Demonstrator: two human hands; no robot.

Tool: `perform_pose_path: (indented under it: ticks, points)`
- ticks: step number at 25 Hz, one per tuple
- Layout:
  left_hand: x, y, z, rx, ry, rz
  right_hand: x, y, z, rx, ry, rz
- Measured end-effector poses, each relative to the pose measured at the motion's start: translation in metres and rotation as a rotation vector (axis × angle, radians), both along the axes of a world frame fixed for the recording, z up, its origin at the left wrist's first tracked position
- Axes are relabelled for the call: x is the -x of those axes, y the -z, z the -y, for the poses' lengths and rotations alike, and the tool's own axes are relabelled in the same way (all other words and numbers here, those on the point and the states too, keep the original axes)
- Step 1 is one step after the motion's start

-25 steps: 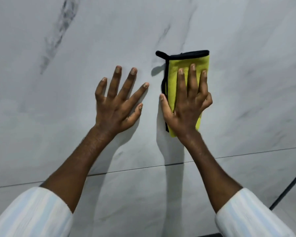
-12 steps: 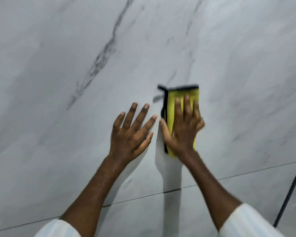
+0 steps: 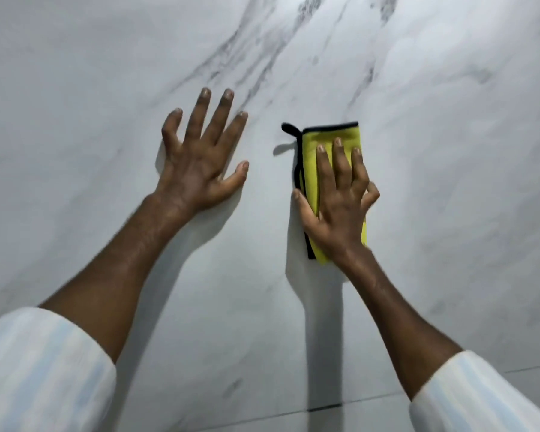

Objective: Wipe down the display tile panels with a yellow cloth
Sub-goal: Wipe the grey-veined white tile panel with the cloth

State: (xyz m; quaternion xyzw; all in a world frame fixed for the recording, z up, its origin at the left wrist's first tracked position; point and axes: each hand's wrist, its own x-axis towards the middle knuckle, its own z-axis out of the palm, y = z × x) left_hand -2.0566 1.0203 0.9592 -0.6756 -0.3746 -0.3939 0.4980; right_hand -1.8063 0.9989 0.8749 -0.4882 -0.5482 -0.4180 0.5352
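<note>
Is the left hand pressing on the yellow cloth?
No, the left hand lies spread on the bare tile panel, apart from the yellow cloth, which is under the right hand.

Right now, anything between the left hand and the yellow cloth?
Only bare tile panel, per the head view. The left hand lies flat on it; the yellow cloth has a black loop poking slightly into the gap.

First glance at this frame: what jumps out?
The yellow cloth, black-edged, sits just right of centre, pressed flat under the right hand. The left hand lies spread and bare on the white marbled tile panel beside it, apart from the cloth. Dark grey veins run diagonally across the top.
</note>
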Motion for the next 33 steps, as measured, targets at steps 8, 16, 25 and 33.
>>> perform_pose_path:
  ticks: [8,16,25,33]
  points:
    - [0.004,0.017,-0.009,-0.077,0.015,-0.016,-0.004,-0.176,-0.004,-0.038,-0.049,0.067]
    - [0.004,-0.065,0.001,-0.073,0.064,0.008,-0.01,-0.204,-0.005,-0.023,-0.048,0.115]
    - [0.004,-0.068,-0.018,-0.164,-0.028,0.032,-0.011,-0.313,-0.005,-0.019,-0.046,0.134]
    - [0.002,-0.067,-0.02,-0.184,-0.061,0.046,0.028,-0.246,-0.009,-0.054,-0.001,0.297]
